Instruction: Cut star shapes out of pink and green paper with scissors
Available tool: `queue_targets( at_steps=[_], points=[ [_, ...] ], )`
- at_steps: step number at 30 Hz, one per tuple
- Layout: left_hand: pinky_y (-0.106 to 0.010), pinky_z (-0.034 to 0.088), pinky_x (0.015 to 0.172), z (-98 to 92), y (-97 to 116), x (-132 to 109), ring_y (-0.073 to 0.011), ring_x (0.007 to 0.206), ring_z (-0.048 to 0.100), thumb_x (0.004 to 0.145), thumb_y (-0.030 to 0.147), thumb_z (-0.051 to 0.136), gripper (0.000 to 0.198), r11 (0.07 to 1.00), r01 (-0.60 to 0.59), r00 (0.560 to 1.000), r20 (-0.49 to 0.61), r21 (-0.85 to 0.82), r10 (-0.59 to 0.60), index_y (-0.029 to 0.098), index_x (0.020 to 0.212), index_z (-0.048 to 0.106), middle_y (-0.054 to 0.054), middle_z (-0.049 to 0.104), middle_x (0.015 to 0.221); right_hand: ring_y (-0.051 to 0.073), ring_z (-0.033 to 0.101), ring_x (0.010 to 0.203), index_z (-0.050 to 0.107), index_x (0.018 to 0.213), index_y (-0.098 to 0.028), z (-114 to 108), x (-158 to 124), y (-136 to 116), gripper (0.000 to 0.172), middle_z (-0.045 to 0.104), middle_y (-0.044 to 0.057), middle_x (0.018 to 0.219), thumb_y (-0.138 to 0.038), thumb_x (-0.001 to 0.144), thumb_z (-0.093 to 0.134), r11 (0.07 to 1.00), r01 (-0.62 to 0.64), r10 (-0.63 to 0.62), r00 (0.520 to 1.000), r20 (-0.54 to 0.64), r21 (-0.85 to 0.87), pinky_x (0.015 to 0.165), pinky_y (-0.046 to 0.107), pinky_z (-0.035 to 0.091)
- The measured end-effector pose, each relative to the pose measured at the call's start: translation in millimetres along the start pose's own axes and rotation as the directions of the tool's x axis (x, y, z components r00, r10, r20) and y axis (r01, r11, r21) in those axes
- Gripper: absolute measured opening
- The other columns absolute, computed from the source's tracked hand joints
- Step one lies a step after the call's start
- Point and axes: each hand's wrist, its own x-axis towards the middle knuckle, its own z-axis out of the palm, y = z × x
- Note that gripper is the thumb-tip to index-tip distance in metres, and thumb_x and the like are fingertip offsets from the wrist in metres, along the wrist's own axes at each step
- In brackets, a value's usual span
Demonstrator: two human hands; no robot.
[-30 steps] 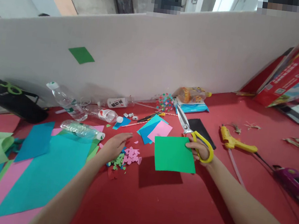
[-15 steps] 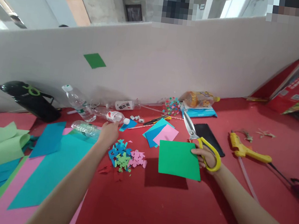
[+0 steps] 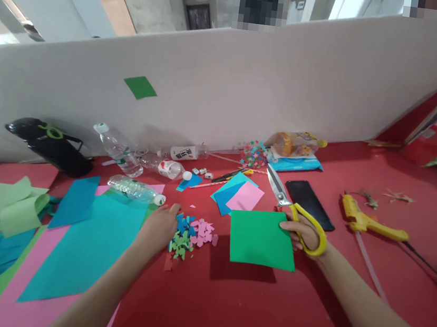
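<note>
My right hand (image 3: 305, 233) is closed around a green paper square (image 3: 263, 239) and scissors with yellow handles (image 3: 310, 222); the thumb presses on the paper's right edge. Beyond the paper, the scissor blades (image 3: 276, 184) point away, slightly apart. My left hand (image 3: 159, 228) rests low on the table, loosely bent and open, against the left side of a pile of small cut paper pieces (image 3: 202, 232) in blue, green and pink. Its fingers are partly hidden, and I see nothing held. A red scrap (image 3: 168, 262) lies just below the pile.
Coloured sheets (image 3: 83, 253) cover the left side. Several plastic bottles (image 3: 131, 189) lie near the white partition (image 3: 212, 88), with a black flask (image 3: 49, 145). Small coloured squares (image 3: 244, 196) lie mid-table. A black phone (image 3: 309, 204) and yellow glue gun (image 3: 370, 223) are at the right.
My left hand has come back from beside the bottles to the pile, and the red and blue pieces have shifted rightward. My right hand still holds the paper and scissors.
</note>
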Motion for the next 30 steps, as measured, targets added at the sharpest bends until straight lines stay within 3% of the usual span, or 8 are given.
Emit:
queue_targets(
  at_steps=[5, 9, 11, 16, 21, 24, 26, 30],
  points=[
    [-0.042, 0.043, 0.104, 2.3, 19.4, 16.7, -0.0274, 0.120, 0.060, 0.095, 0.024, 0.042, 0.032, 0.992, -0.104, 0.994, -0.046, -0.069, 0.101, 0.018, 0.118, 0.065, -0.013, 0.070, 0.121, 0.006, 0.030, 0.025, 0.043, 0.058, -0.024, 2.0, -2.0, 0.6, 0.035, 0.036, -0.012, 0.035, -0.038, 0.063, 0.074, 1.000, 0.005, -0.005, 1.000, -0.003, -0.012, 0.028, 0.019, 0.026],
    [-0.038, 0.046, 0.098, 0.1, 29.0, 2.2, -0.0274, 0.106, 0.066, 0.094, 0.030, 0.045, 0.029, 0.987, -0.123, 0.992, -0.033, -0.101, 0.120, 0.019, 0.100, 0.070, -0.012, 0.075, 0.108, 0.006, 0.030, 0.025, 0.041, 0.053, -0.024, 0.0, -4.3, -0.9, 0.039, 0.034, -0.010, 0.035, -0.041, 0.064, 0.074, 1.000, 0.016, -0.016, 1.000, -0.009, -0.004, 0.028, 0.020, 0.027],
    [-0.038, 0.048, 0.092, -4.1, 22.9, -11.3, -0.0265, 0.095, 0.068, 0.096, 0.034, 0.042, 0.031, 0.991, -0.084, 0.996, -0.039, -0.107, 0.080, 0.021, 0.091, 0.070, -0.010, 0.076, 0.096, 0.006, 0.030, 0.026, 0.041, 0.054, -0.024, -0.1, -4.9, -2.4, 0.039, 0.034, -0.011, 0.035, -0.041, 0.064, 0.074, 1.000, 0.016, -0.015, 1.000, -0.012, 0.010, 0.028, 0.020, 0.028],
    [-0.039, 0.049, 0.088, -3.7, -6.6, -28.8, -0.0268, 0.096, 0.067, 0.098, 0.027, 0.032, 0.036, 0.993, 0.062, 0.991, -0.113, -0.101, -0.073, 0.018, 0.094, 0.066, -0.013, 0.073, 0.097, 0.006, 0.026, 0.026, 0.040, 0.056, -0.024, 4.0, -4.5, -5.4, 0.038, 0.032, -0.012, 0.034, -0.040, 0.064, 0.074, 0.999, 0.007, -0.006, 1.000, -0.007, 0.038, 0.027, 0.019, 0.027],
    [-0.037, 0.050, 0.090, 9.9, -15.0, -29.3, -0.0248, 0.099, 0.068, 0.099, 0.028, 0.033, 0.035, 0.993, 0.029, 0.989, -0.141, -0.118, -0.046, 0.019, 0.106, 0.065, -0.012, 0.073, 0.107, 0.006, 0.027, 0.026, 0.039, 0.052, -0.024, 6.8, -5.8, -7.7, 0.041, 0.033, -0.011, 0.035, -0.039, 0.064, 0.075, 0.999, 0.022, -0.023, 1.000, 0.009, 0.043, 0.028, 0.019, 0.027],
    [-0.038, 0.047, 0.097, 16.9, -2.7, -23.4, -0.0245, 0.111, 0.065, 0.101, 0.031, 0.031, 0.039, 0.992, -0.038, 0.986, -0.165, -0.119, 0.019, 0.018, 0.121, 0.062, -0.013, 0.071, 0.118, 0.006, 0.028, 0.026, 0.039, 0.052, -0.024, 6.6, -6.2, -8.2, 0.041, 0.033, -0.011, 0.035, -0.038, 0.064, 0.075, 0.999, 0.026, -0.026, 0.999, 0.018, 0.044, 0.028, 0.019, 0.029],
    [-0.038, 0.044, 0.104, 21.2, 12.5, -18.4, -0.0234, 0.120, 0.060, 0.100, 0.033, 0.036, 0.039, 0.984, -0.139, 0.981, -0.153, -0.114, 0.121, 0.020, 0.127, 0.061, -0.011, 0.069, 0.128, 0.006, 0.028, 0.026, 0.038, 0.053, -0.024, 6.6, -6.2, -7.8, 0.041, 0.034, -0.011, 0.034, -0.038, 0.064, 0.075, 0.999, 0.026, -0.028, 0.999, 0.026, 0.045, 0.027, 0.019, 0.029],
    [-0.034, 0.041, 0.109, 20.3, 39.8, -20.3, -0.0196, 0.125, 0.059, 0.097, 0.032, 0.043, 0.035, 0.932, -0.352, 0.934, -0.099, -0.093, 0.343, 0.025, 0.118, 0.070, -0.003, 0.068, 0.132, 0.006, 0.029, 0.025, 0.039, 0.051, -0.024, 6.5, -6.4, -6.4, 0.041, 0.034, -0.011, 0.034, -0.039, 0.064, 0.075, 0.998, 0.037, -0.039, 0.998, 0.046, 0.052, 0.026, 0.019, 0.029]
  ],
)
